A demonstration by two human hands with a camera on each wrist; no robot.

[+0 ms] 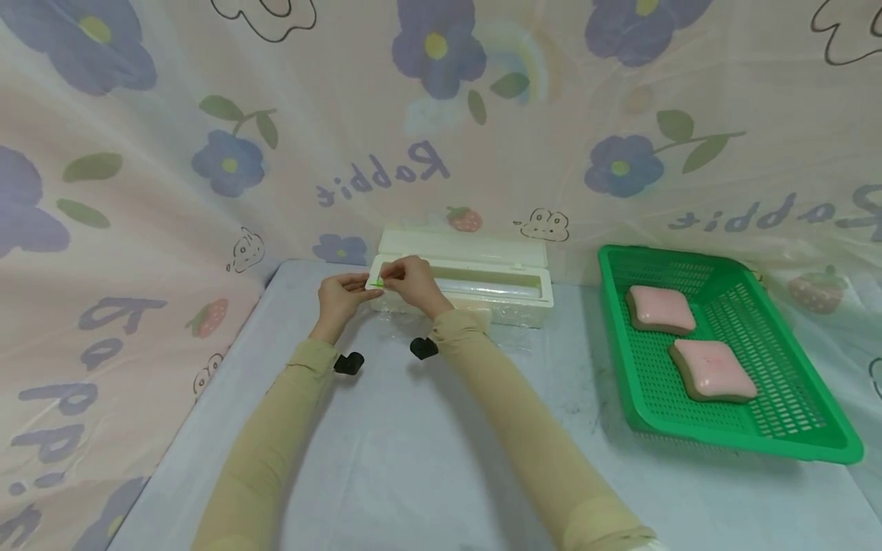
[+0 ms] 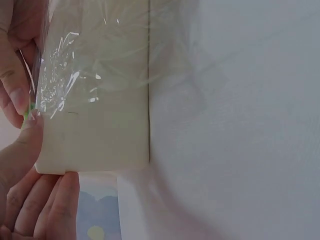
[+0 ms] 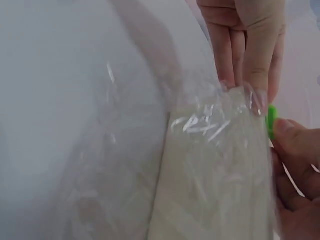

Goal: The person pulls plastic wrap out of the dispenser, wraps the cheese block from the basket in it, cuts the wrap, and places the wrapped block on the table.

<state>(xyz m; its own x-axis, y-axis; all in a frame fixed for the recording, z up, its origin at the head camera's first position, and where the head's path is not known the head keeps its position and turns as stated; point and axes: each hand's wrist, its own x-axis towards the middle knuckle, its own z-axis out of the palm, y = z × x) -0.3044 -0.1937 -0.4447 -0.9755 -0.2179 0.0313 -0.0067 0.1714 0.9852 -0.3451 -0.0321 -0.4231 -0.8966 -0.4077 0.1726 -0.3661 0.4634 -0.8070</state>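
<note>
A: Starting from what?
B: From the small green piece [image 3: 271, 120]. Sits at the upper left end of the white box [image 2: 100, 140], just left of centre in the head view; shows between two thumbs at the right of the right wrist view.

A: With the right hand [image 1: 411, 282]?
B: Pinches the green piece, with the thumb pressed to its edge and the fingers bent close by. Cannot tell exactly where the forefinger presses.

A: With the left hand [image 1: 340, 302]?
B: Grips the box by its left end, with the thumb at the top edge near the green piece and the fingers curled at the end face, lower left in the left wrist view.

A: And about the box?
B: Contains a pale roll [image 1: 491, 288], laid lengthwise. Has its lid [image 1: 462, 246] raised at the back. Wears clear film [image 2: 75, 60] over the front, crinkled and shiny, trailing onto the pale table [image 1: 406, 459].

A: Farther right?
B: To the right of the head view, a green basket [image 1: 619, 344]. Holds two pink-topped blocks [image 1: 714, 369], lying apart.

A: Behind everything?
B: Across the upper frame, a curtain [image 1: 510, 138] printed with purple flowers and mirrored "Rabbit" lettering.
</note>
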